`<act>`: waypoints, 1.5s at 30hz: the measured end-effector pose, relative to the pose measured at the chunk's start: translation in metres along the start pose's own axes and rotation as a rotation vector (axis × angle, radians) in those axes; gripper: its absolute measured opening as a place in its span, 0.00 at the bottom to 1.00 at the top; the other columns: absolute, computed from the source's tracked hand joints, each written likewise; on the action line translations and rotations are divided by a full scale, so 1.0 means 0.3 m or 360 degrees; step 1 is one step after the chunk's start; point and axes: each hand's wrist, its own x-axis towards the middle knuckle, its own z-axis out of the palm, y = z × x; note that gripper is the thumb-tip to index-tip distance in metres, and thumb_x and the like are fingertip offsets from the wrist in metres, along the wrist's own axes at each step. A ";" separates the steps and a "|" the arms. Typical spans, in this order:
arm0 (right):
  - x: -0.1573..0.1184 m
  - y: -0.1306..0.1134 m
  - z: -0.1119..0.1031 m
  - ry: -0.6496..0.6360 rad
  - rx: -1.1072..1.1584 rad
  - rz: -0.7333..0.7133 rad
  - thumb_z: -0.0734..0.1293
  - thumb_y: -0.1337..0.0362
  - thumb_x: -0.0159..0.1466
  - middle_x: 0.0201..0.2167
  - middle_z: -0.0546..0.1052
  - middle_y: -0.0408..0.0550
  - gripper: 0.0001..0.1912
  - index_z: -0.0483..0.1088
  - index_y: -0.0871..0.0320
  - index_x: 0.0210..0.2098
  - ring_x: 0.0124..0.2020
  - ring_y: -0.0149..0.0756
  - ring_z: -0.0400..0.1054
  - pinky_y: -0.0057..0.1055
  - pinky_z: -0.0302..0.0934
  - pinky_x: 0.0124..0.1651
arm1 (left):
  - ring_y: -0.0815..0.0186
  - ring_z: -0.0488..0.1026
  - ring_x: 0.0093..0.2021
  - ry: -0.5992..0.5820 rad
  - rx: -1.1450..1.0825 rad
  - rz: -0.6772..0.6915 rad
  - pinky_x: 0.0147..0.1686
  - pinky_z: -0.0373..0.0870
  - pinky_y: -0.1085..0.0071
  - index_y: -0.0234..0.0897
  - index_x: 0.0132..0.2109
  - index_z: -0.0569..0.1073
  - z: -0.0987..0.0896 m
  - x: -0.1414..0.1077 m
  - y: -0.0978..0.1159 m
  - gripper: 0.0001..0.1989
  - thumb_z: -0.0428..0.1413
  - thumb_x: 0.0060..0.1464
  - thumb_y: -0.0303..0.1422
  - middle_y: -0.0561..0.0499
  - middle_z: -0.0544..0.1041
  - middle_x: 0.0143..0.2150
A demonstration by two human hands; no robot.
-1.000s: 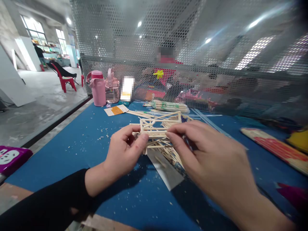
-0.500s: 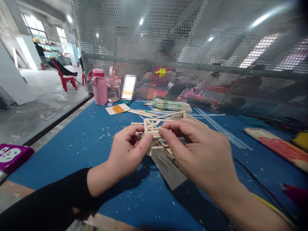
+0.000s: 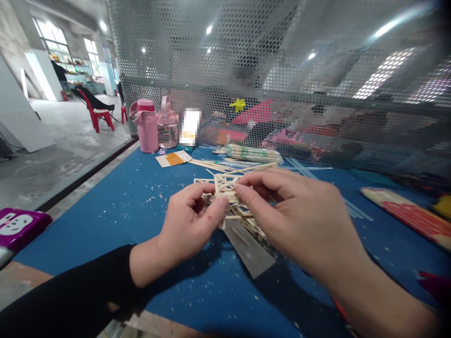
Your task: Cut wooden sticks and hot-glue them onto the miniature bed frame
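A small frame of pale wooden sticks (image 3: 224, 184) is held up over the middle of the blue table. My left hand (image 3: 192, 220) pinches its lower left part between thumb and fingers. From the other side, my right hand (image 3: 299, 216) has thumb and fingertips pressed together at the frame's right part; whether a separate small piece is between them is too small to tell. Behind and below the frame lies a pile of thin loose sticks (image 3: 252, 224), partly hidden by my right hand. A grey flat sheet (image 3: 252, 253) with a short stick on it lies under the hands.
Across the blue table (image 3: 123, 211) stand a pink flask (image 3: 147, 129) and a clear bottle (image 3: 168, 131) at the back left. Bagged sticks (image 3: 253, 153) lie before a perforated metal screen (image 3: 197, 61). A purple power socket (image 3: 21, 227) is at left, a red-patterned packet (image 3: 405, 211) at right.
My right hand has shifted slightly at the frame's right side, its forearm now lower and further right. The view has moved a little. Both hands keep their hold.
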 end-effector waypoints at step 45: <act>-0.105 0.100 0.108 0.0296 0.0556 0.0066 0.62 0.65 0.63 0.33 0.68 0.45 0.10 0.61 0.53 0.44 0.30 0.33 0.63 0.31 0.60 0.31 | 0.70 0.71 0.32 0.0003 -0.0617 -0.0133 0.33 0.68 0.73 0.40 0.51 0.59 -0.017 0.039 0.016 0.24 0.57 0.46 0.28 0.56 0.71 0.31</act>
